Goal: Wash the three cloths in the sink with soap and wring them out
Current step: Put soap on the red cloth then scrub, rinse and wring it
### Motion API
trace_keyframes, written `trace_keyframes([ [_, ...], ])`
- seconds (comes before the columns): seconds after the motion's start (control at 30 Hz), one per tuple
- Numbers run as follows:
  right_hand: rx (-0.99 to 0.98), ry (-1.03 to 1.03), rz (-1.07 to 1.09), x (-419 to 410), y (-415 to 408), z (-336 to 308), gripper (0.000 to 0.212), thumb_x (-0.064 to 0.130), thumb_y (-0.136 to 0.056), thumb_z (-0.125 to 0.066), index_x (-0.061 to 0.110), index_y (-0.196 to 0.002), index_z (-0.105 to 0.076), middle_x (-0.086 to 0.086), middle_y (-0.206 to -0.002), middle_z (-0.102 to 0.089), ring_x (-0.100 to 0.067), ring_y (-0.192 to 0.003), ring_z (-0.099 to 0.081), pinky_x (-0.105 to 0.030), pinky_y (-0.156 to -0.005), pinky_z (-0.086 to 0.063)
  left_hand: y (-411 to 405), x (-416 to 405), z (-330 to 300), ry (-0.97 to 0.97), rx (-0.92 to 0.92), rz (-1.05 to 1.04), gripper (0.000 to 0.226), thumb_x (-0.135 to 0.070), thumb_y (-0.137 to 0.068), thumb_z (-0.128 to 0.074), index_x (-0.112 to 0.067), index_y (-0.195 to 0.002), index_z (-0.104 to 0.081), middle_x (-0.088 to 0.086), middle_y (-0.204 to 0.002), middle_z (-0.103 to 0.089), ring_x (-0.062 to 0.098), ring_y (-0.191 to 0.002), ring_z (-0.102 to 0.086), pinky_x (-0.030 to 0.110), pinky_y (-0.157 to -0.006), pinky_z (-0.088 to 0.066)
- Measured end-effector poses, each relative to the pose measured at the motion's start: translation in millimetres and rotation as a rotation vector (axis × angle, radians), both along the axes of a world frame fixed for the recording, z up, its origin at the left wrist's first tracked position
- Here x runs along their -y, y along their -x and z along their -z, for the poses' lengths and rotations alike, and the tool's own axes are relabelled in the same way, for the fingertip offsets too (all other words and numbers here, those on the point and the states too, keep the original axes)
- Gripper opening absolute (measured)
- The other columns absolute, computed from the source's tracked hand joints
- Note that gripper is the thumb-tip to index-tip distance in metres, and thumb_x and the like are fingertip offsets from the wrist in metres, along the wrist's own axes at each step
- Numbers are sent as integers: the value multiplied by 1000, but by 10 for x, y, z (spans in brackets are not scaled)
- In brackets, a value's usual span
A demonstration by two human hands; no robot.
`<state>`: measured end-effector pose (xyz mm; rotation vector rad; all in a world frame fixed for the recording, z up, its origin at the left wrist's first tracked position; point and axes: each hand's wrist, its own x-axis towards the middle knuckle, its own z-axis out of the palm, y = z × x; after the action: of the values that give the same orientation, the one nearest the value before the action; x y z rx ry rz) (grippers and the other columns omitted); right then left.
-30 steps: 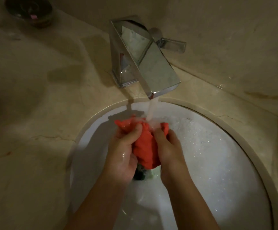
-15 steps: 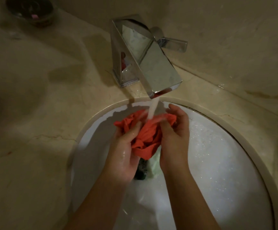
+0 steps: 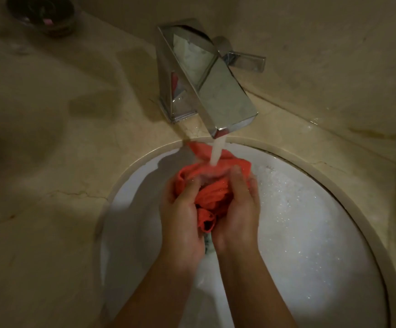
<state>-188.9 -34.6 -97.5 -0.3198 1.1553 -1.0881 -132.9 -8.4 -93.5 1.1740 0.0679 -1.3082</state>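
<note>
While water runs from the faucet (image 3: pixel 218 95), left hand (image 3: pixel 182 216) and right hand (image 3: pixel 237 209) grip the red cloth (image 3: pixel 212 192).

An orange-red cloth (image 3: pixel 212 197) is held bunched and crumpled above the white sink (image 3: pixel 310 233), gripped between the left hand (image 3: pixel 182 221) and the right hand (image 3: pixel 237 214). It is soaked, its upper folds lying directly under the stream of water (image 3: pixel 217 152). One corner is raised toward the sink's far rim. Foam is spread over the basin's right side.

Head camera looks steeply down, close over the sink (image 3: pixel 362 202).
</note>
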Motion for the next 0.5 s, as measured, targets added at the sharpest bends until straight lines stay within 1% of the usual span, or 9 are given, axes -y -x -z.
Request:
trace_keyframes([
  [0.07, 5, -61, 27, 12, -32, 1, 34, 31, -95, -52, 9, -118, -62, -17, -103, -72, -27, -87, -73, -34, -65, -59, 52, -18, 1, -82, 39, -39, 27, -17, -84, -70, -21, -111, -69, 7, -104, -74, 28, -92, -73, 49, -86, -56],
  [0.1, 8, -99, 30, 27, -41, 4, 40, 38, -95, -52, 6, -118, -63, -19, -104, -72, -30, -89, -72, -37, -67, -60, 60, -25, -20, -98, 16, -33, 27, -18, -85, -69, -21, -112, -69, 8, -104, -74, 28, -93, -72, 49, -87, -56],
  [0.2, 45, -145, 17, 88, -38, 60, 54, 47, -85, -63, 0, -113, -63, -23, -107, -70, -37, -95, -70, -49, -83, -57, -4, -25, -45, -44, -179, -19, 26, -19, -87, -59, -13, -111, -70, 10, -105, -74, 26, -94, -72, 40, -83, -57],
  [0.23, 34, -152, -17, 119, -14, 70, 49, 44, -84, -63, -1, -105, -65, -20, -102, -71, -35, -92, -70, -48, -82, -58, -33, -24, -56, -4, -218, -7, 24, -17, -85, -58, -10, -103, -71, 10, -101, -74, 26, -90, -73, 36, -78, -57],
  [0.3, 37, -157, -109, 158, 53, 94, 31, 32, -90, -52, 7, -78, -66, -9, -75, -69, -24, -70, -70, -33, -65, -59, -65, 1, -55, 49, -265, 32, 19, -16, -73, -53, -11, -84, -69, 11, -88, -73, 25, -77, -72, 31, -68, -55],
  [0.33, 48, -151, -148, 164, 81, 103, 32, 28, -92, -47, 12, -70, -64, -4, -66, -66, -19, -63, -67, -28, -59, -56, -75, 29, -50, 54, -269, 38, 19, -17, -70, -51, -13, -79, -67, 10, -85, -72, 25, -73, -71, 31, -68, -53],
  [0.37, 53, -150, -174, 169, 95, 101, 33, 26, -93, -44, 14, -71, -66, -4, -67, -67, -18, -64, -67, -26, -60, -55, -79, 55, -54, 53, -244, 39, 19, -19, -71, -51, -14, -79, -66, 9, -85, -72, 23, -73, -71, 32, -68, -52],
  [0.43, 99, -108, -180, 154, 83, 83, 26, 24, -95, -46, 16, -93, -70, -9, -89, -73, -23, -83, -71, -34, -76, -56, -67, 96, -5, 64, -98, 9, 20, -21, -85, -52, -14, -94, -67, 6, -93, -74, 19, -80, -73, 31, -71, -54],
  [0.5, 106, -38, -143, 128, 39, 98, 24, 24, -96, -50, 19, -115, -64, -14, -109, -71, -29, -101, -69, -41, -91, -54, -19, 76, 17, 111, 187, 41, 29, -34, -91, -54, -18, -114, -62, 3, -110, -70, 17, -99, -70, 30, -82, -56],
])
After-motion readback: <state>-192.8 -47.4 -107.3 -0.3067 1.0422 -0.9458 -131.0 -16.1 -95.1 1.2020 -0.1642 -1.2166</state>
